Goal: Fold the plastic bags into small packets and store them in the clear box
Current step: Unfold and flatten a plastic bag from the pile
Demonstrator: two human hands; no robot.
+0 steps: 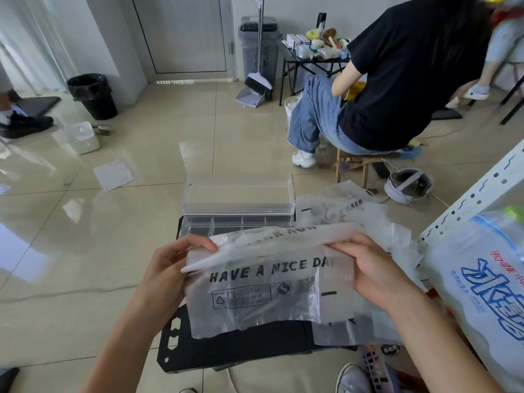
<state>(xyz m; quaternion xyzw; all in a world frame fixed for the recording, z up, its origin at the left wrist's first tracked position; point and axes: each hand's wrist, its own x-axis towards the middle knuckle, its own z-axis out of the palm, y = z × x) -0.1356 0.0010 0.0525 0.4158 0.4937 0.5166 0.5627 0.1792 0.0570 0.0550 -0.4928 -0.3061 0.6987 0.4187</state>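
Observation:
A translucent plastic bag (pixel 255 296) printed "HAVE A NICE DAY" hangs above a small black table (pixel 235 350). My left hand (pixel 167 268) pinches its upper left edge and my right hand (pixel 368 268) grips its upper right edge. The top part of the bag is folded over toward me. Behind it stands the clear box (pixel 238 205) with its lid up and dividers inside. A heap of more plastic bags (pixel 357 214) lies to the right of the box.
A large bag with blue print (pixel 482 285) leans on a white metal shelf (pixel 482 191) at the right. A person in a black shirt (pixel 397 69) sits on a wooden stool (pixel 354 163) ahead. A white headset (pixel 408 185), bins and a broom lie farther off.

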